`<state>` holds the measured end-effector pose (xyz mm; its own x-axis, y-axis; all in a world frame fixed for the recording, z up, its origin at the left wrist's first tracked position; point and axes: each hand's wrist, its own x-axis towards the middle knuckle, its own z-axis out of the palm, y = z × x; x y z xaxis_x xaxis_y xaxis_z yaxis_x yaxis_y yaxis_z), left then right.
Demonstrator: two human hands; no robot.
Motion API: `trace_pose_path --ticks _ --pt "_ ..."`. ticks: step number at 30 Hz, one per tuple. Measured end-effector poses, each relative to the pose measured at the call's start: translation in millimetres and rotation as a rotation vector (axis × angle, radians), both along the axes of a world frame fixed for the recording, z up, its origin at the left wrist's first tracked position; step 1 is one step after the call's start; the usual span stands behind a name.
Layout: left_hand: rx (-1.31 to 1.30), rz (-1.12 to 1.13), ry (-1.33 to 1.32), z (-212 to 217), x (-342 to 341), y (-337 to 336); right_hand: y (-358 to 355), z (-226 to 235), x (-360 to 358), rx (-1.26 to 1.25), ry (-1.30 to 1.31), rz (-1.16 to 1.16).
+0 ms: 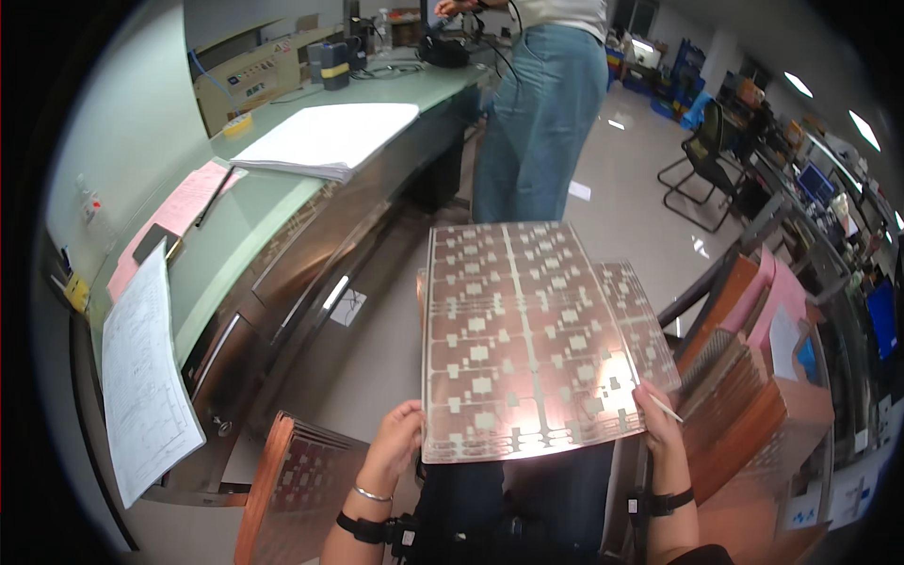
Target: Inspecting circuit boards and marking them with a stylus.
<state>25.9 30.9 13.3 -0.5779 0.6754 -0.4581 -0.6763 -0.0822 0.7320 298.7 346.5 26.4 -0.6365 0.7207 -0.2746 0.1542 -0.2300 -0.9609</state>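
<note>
A large copper-coloured circuit board panel [527,330] with rows of pale rectangular patterns is held up in front of me, tilted, over my lap. My left hand [403,433] grips its lower left edge, fingers closed. At the lower right edge my right hand [659,419] pinches the panel; a slim pale stick [667,407], perhaps a pen, also pokes out from these fingers. Behind the panel, to the right, part of a second patterned panel [640,311] shows; what supports it is hidden.
Upright stacks of similar panels stand at lower left [301,480] and right [725,405]. On the left, a green-topped desk [202,292] carries a white paper stack [325,137], a pink sheet, a black pen and an overhanging drawing [146,377]. A person [541,113] stands ahead; a chair [706,160] is farther right.
</note>
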Motion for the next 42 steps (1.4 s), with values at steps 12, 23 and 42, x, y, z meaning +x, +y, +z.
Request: trace_pose_path --ticks 12,23,42 --pt "-0.158 0.386 0.210 -1 34 17 -55 31 10 0.005 0.199 -0.050" --pt "-0.216 0.371 0.393 15 40 28 -52 38 21 -0.046 0.210 -0.096" --pt "-0.191 0.504 0.633 -8 52 5 -48 64 26 0.245 0.167 -0.103"
